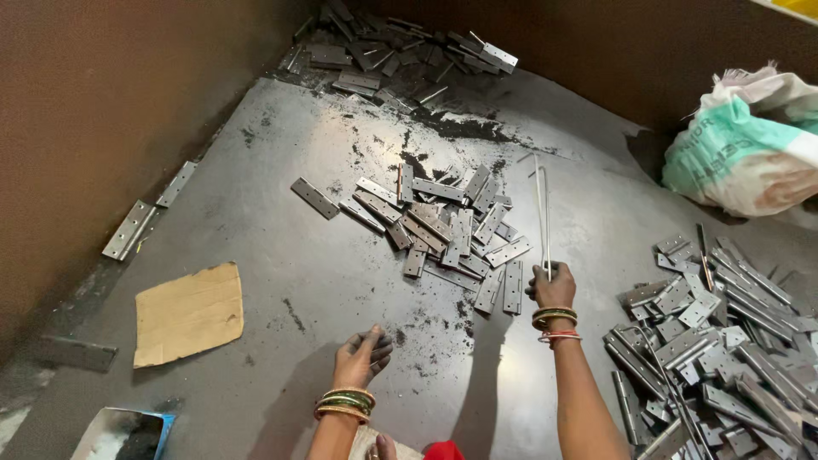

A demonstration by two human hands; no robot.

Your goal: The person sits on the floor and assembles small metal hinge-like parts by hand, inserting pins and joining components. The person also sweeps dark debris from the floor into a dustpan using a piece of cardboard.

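- The right hand [554, 288] is closed around the near ends of 2 thin metal rods [541, 213], which point away from the person across the dark floor [341, 281].
- The rods run just beside the right edge of the middle pile of hinges [447, 226]; I cannot tell if their far ends touch the floor.
- The left hand [362, 353] is open and holds nothing. Its fingers are spread loosely and it rests low over the floor, near the person's body.
- Both wrists wear green and gold bangles [345, 402].
- The middle pile of flat grey metal hinges lies in front of both hands, a little nearer to the right hand.
- A bigger heap of hinges [716, 341] lies to the right of the right arm, well apart from the middle pile.
- Another heap of hinges [400, 51] is far away in the corner, against the brown wall [102, 102].
- A piece of brown cardboard [189, 313] lies flat on the floor to the left of the left hand.
- 2 single hinges [141, 221] lie by the left wall.
- A white and green sack [741, 153] sits at the right, behind the bigger heap.
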